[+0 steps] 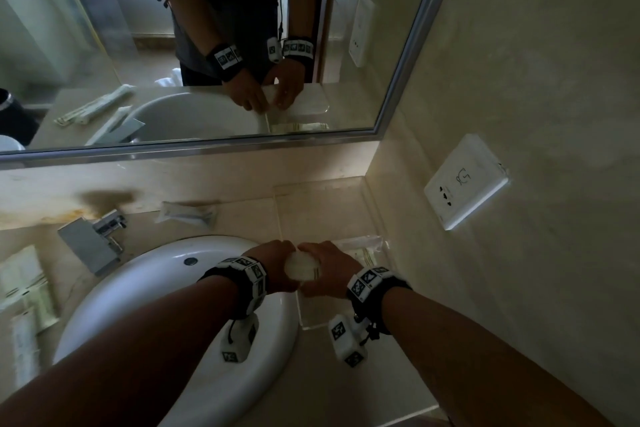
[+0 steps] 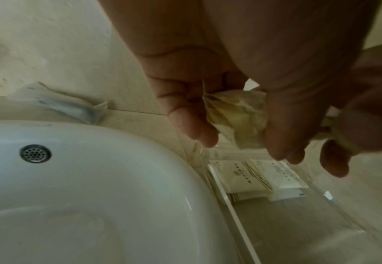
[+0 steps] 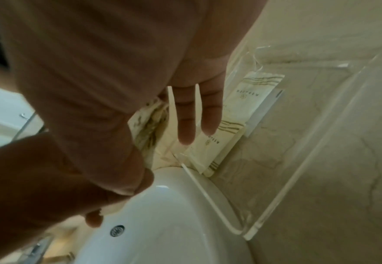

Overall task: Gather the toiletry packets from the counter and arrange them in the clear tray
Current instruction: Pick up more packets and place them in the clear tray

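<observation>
Both hands up over the near left edge of the clear tray (image 1: 372, 199), by the sink (image 1: 138, 284). Left hand (image 1: 277, 265) and right hand (image 1: 332, 267) both pinching one crumpled white packet (image 1: 303, 265) between them. Two flat packets (image 2: 262, 176) lying side by side inside the tray. More packets (image 1: 24, 291) at the worktop's left edge.

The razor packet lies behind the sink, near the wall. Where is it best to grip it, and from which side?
Probably grip the razor packet across its middle, coming from above with thumb and fingers on its long edges. It lies flat along the counter, with the wall close behind and the sink in front.
</observation>
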